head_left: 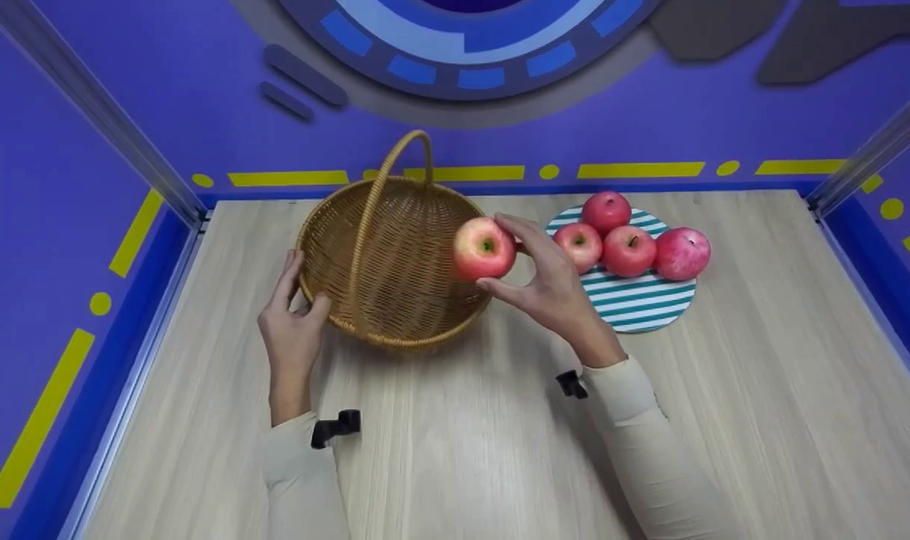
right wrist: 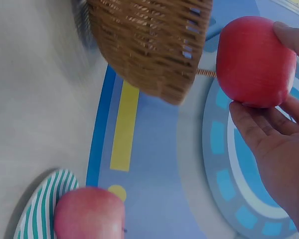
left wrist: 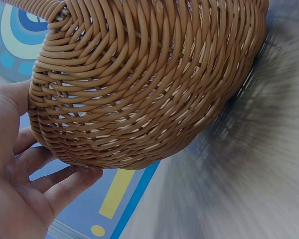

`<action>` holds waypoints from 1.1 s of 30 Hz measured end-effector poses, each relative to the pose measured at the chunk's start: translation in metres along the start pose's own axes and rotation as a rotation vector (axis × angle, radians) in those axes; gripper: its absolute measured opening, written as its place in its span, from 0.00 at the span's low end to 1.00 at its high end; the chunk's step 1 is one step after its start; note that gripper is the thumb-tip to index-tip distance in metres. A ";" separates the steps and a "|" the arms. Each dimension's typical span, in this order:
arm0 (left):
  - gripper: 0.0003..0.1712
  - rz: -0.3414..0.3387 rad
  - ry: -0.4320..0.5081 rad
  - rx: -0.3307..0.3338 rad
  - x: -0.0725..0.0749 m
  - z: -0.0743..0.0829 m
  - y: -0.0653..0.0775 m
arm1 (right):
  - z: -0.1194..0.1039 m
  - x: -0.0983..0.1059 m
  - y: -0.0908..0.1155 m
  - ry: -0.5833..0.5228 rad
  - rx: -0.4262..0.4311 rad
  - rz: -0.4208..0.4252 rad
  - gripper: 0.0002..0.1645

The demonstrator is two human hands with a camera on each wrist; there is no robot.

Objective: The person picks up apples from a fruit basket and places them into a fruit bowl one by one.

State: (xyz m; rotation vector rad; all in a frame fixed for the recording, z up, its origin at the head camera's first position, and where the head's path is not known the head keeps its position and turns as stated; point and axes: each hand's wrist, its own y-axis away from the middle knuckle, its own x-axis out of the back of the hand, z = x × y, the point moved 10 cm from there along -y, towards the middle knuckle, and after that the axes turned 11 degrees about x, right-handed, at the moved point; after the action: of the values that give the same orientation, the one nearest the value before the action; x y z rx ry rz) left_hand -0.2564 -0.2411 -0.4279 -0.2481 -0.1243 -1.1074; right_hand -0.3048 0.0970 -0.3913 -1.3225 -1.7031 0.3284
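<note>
A wicker basket [head_left: 417, 262] with a tall arched handle stands on the table, nothing lying inside it. My left hand [head_left: 293, 322] grips its left rim, thumb on the near side and fingers around the outer wall; the left wrist view shows those fingers [left wrist: 70, 186] against the weave. Between thumb and fingers, my right hand [head_left: 548, 281] holds a red apple [head_left: 485, 249] over the basket's right rim. In the right wrist view this apple [right wrist: 255, 62] hangs higher than the basket's edge [right wrist: 177, 94].
To the right lies a round green-and-white striped mat [head_left: 642, 304]. Several apples [head_left: 629, 250] sit at its back part, one [head_left: 682, 253] of them at the right edge. Purple panels [head_left: 455, 142] enclose the table [head_left: 455, 450] at the back and sides.
</note>
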 end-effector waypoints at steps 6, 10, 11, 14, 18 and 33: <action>0.36 -0.001 -0.002 -0.002 -0.001 -0.001 0.000 | 0.008 0.020 0.013 0.049 -0.030 0.017 0.50; 0.36 -0.013 0.009 -0.002 -0.001 -0.001 0.001 | 0.015 0.032 0.022 0.027 -0.059 0.055 0.50; 0.36 -0.016 0.014 0.000 -0.001 -0.001 0.001 | 0.016 0.036 0.024 0.022 -0.065 0.066 0.50; 0.36 -0.018 0.019 0.003 -0.001 -0.002 0.001 | 0.020 0.044 0.030 0.039 -0.080 0.081 0.50; 0.37 -0.016 0.026 0.004 -0.002 -0.002 0.000 | 0.026 0.055 0.036 0.097 -0.111 0.083 0.51; 0.37 -0.012 0.043 0.012 0.000 -0.003 -0.002 | 0.051 0.084 0.070 0.158 -0.222 0.119 0.51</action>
State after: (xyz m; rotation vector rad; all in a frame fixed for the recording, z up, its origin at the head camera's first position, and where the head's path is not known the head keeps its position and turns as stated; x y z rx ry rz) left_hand -0.2582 -0.2427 -0.4306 -0.2129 -0.0946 -1.1230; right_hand -0.3010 0.2129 -0.4245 -1.5731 -1.5654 0.1007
